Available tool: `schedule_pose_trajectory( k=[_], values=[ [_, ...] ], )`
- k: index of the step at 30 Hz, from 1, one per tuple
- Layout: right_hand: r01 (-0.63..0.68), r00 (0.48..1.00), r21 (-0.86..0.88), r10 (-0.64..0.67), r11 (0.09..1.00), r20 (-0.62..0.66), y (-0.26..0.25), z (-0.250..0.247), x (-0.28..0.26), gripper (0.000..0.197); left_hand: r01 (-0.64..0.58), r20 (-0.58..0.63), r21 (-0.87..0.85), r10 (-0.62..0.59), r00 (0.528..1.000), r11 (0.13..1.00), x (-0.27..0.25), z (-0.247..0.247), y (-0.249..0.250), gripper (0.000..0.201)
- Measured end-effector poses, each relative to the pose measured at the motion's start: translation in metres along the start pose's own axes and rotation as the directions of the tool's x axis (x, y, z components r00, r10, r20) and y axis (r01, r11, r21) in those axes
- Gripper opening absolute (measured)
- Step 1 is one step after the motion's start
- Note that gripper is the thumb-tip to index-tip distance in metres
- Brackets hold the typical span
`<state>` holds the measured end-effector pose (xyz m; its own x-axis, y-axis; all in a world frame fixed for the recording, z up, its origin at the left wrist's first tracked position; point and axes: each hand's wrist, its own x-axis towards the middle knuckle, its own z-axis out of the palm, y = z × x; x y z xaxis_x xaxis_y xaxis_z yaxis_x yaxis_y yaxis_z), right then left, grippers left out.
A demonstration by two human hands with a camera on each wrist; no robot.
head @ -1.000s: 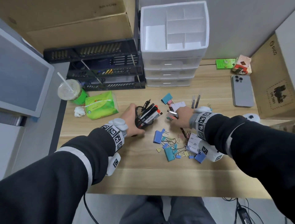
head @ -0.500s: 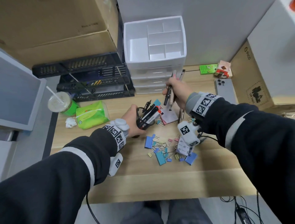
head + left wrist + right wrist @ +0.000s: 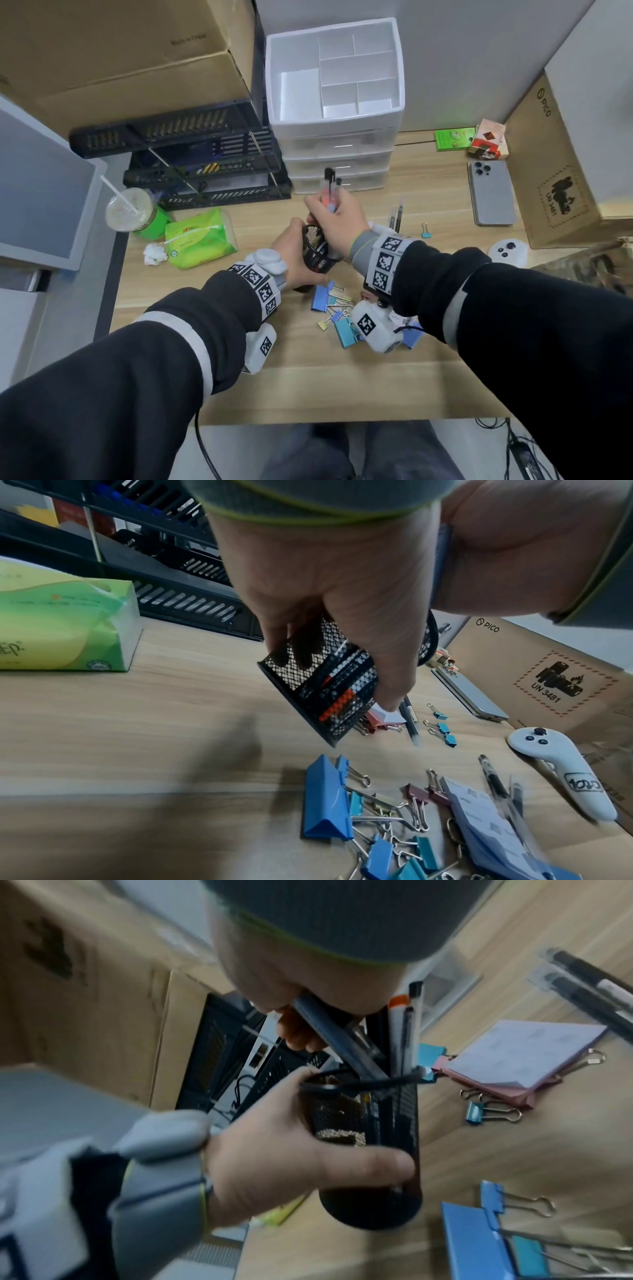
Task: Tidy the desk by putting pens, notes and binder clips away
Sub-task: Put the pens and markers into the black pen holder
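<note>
Black wire-mesh pen cup (image 3: pixel 315 251) sat tilted in the left hand (image 3: pixel 294 251), fingers wrapped round it. Right hand (image 3: pixel 337 215), off the desk since a second ago, pinched a pen bundle (image 3: pixel 330 192), tips entering the cup. Binder clips (image 3: pixel 334 313) and notes remained.

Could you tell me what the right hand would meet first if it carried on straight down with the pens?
Probably the open mouth of the mesh pen holder held by the left hand; the right hand grips pens directly above it.
</note>
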<state>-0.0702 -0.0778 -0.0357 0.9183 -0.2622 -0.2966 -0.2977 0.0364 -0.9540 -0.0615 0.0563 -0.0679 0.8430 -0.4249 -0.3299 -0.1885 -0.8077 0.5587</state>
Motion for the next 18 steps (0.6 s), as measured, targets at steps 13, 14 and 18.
schedule_pose_trajectory(
  k=[13, 14, 18],
  values=[
    [0.209, 0.972, -0.26, -0.229, 0.943, -0.048, 0.019, -0.011, -0.015, 0.03, 0.018, -0.037, -0.104, -0.022, 0.999, 0.994, 0.006, -0.001, 0.002, 0.086],
    [0.224, 0.967, -0.281, -0.248, 0.933, -0.051, 0.017, -0.014, -0.014, 0.028, 0.015, -0.04, -0.101, -0.019, 0.999, 0.995, 0.007, -0.001, 0.002, 0.087],
    [0.359, 0.92, -0.443, -0.391, 0.822, 0.02, 0.009, -0.026, -0.01, 0.003, -0.012, -0.055, -0.094, 0.007, 0.998, 0.996, 0.01, 0.0, 0.003, 0.089]
  ],
)
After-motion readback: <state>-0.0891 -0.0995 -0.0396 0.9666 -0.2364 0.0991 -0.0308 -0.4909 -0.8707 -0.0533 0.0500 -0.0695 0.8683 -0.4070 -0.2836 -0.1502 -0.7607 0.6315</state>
